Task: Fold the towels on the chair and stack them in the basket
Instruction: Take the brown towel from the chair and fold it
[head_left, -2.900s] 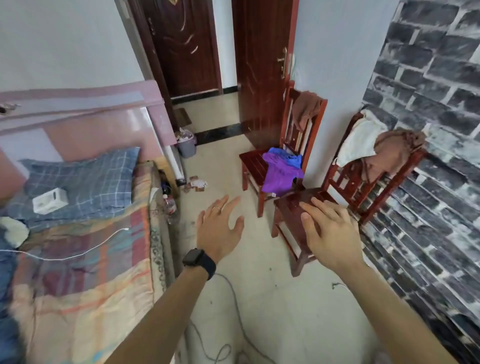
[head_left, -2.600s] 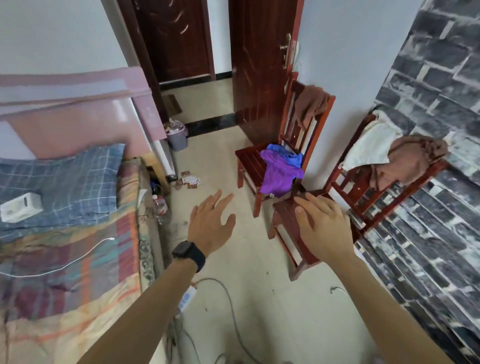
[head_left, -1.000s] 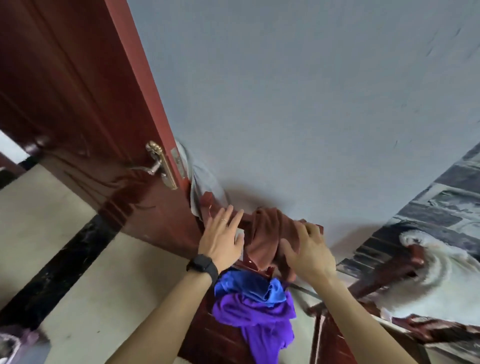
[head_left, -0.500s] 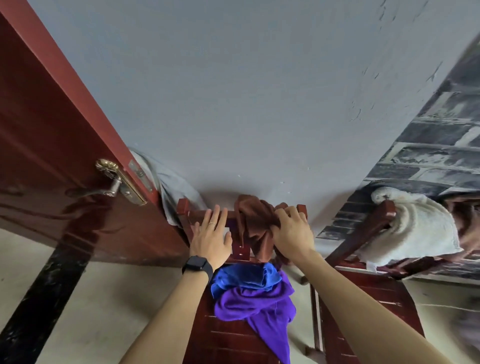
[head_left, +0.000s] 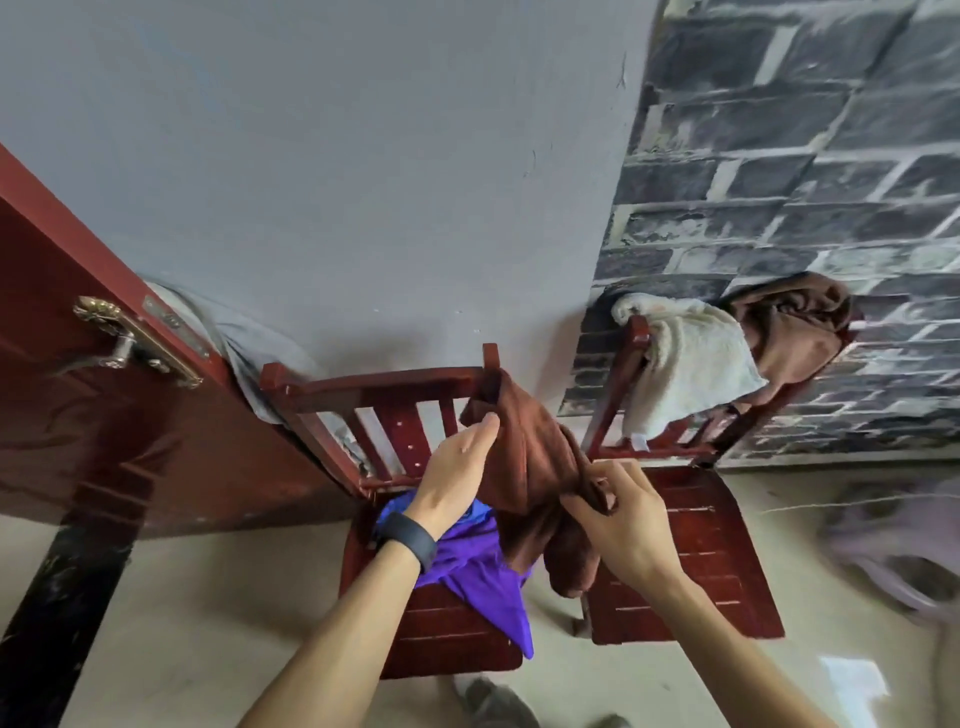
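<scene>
A brown towel (head_left: 530, 457) hangs from the right post of the left red chair's backrest (head_left: 374, 387). My right hand (head_left: 618, 514) pinches its lower folds and holds them out from the chair. My left hand (head_left: 457, 470) touches the towel's left edge with straight fingers. On the seat under it lie a purple towel (head_left: 483, 577) and a blue one (head_left: 387, 514). The second red chair (head_left: 696, 551) to the right carries a white towel (head_left: 691, 369) and another brown towel (head_left: 795, 327) on its backrest. No basket is in sight.
A dark red door (head_left: 104, 410) with a brass handle (head_left: 119, 338) stands at the left, grey cloth wedged behind it. A plain grey wall and a brick-pattern wall stand behind the chairs. A blurred pale object (head_left: 893, 540) lies on the floor at the right.
The brown towel has come off the middle of the backrest and been drawn right and down by my right hand. My left hand left the backrest rail and went to the towel.
</scene>
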